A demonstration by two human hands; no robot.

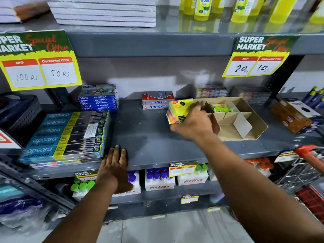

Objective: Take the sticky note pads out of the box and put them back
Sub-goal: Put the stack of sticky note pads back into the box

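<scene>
A brown cardboard box (252, 116) with inner dividers stands on the grey shelf (150, 137) at the right. One green-yellow sticky note pad (220, 107) lies in its rear compartment. My right hand (194, 123) is closed on a stack of sticky note pads (178, 109), yellow on top with pink and orange edges, held just left of the box and above the shelf. My left hand (114, 165) lies flat, fingers apart, on the shelf's front edge and holds nothing.
Apsara pencil boxes (68, 135) lie at the left, with oil pastel boxes (98, 100) behind them and a Softek pack (157, 100) at mid-back. A brown carton (294, 118) sits right of the box. A red-handled shopping trolley (308, 165) stands at lower right.
</scene>
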